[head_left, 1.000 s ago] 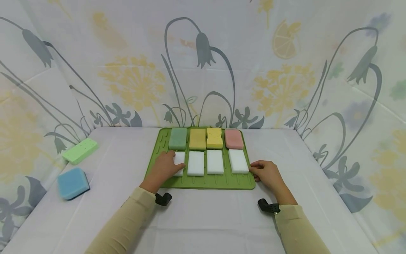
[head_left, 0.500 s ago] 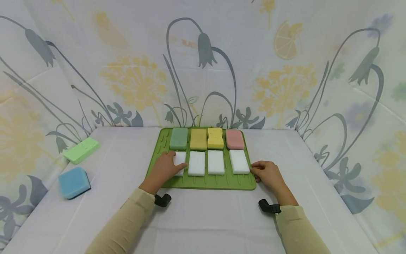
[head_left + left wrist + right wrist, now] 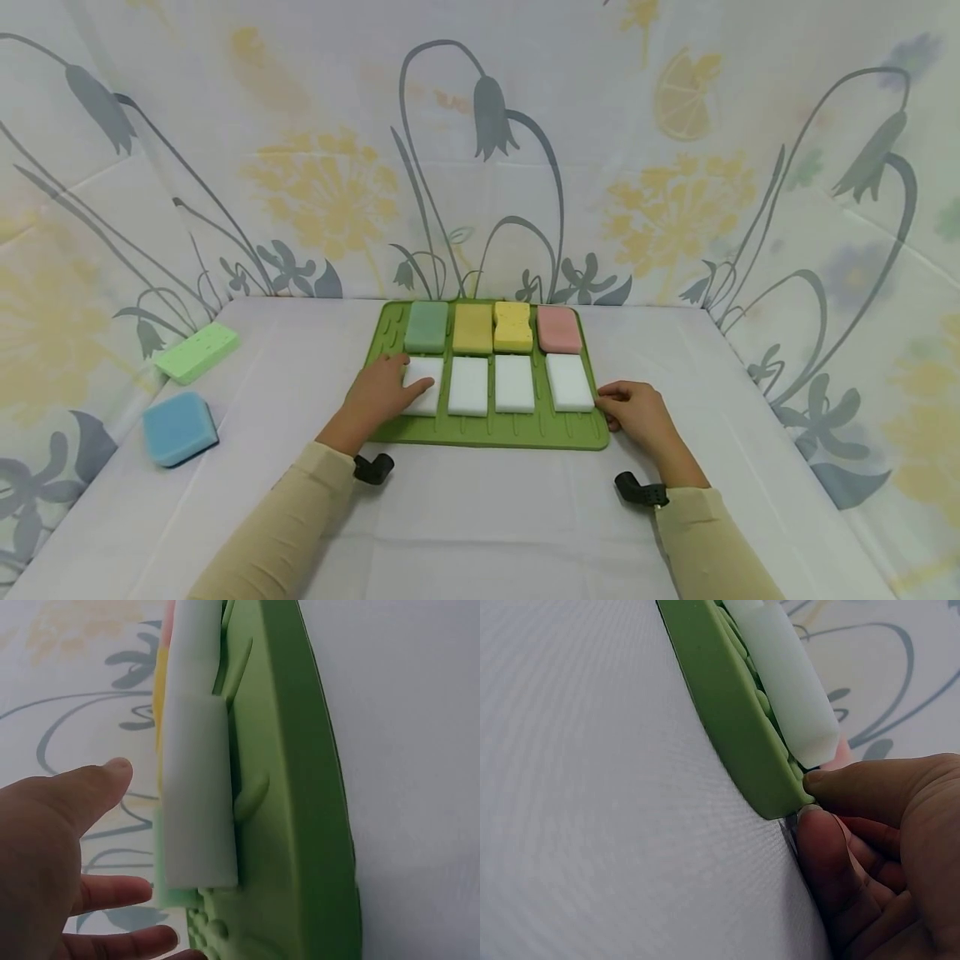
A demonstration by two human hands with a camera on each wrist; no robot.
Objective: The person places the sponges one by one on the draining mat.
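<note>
A green ridged silicone mat (image 3: 480, 431) lies on the table with two rows of sponges. White sponges make up the front row; the leftmost white sponge (image 3: 427, 397) is partly covered by my left hand (image 3: 375, 390). In the left wrist view, its thumb and fingers (image 3: 112, 892) are spread and apart from that sponge. My right hand (image 3: 637, 414) pinches the mat's right edge between thumb and finger, beside the rightmost white sponge (image 3: 570, 383). The back row holds a green sponge (image 3: 427, 327), a mustard sponge (image 3: 473, 328), a wavy-sided yellow sponge (image 3: 513, 327) and a pink sponge (image 3: 559, 330).
On the table's left lie a light green sponge (image 3: 197, 353) and a blue sponge (image 3: 180, 428) with a dark underside. A flower-printed cloth (image 3: 315, 167) rises behind and at both sides. White cloth (image 3: 495, 525) covers the table.
My left hand has let go of the leftmost white sponge and shifted a little left, uncovering more of it. The right hand stays at the mat's edge.
</note>
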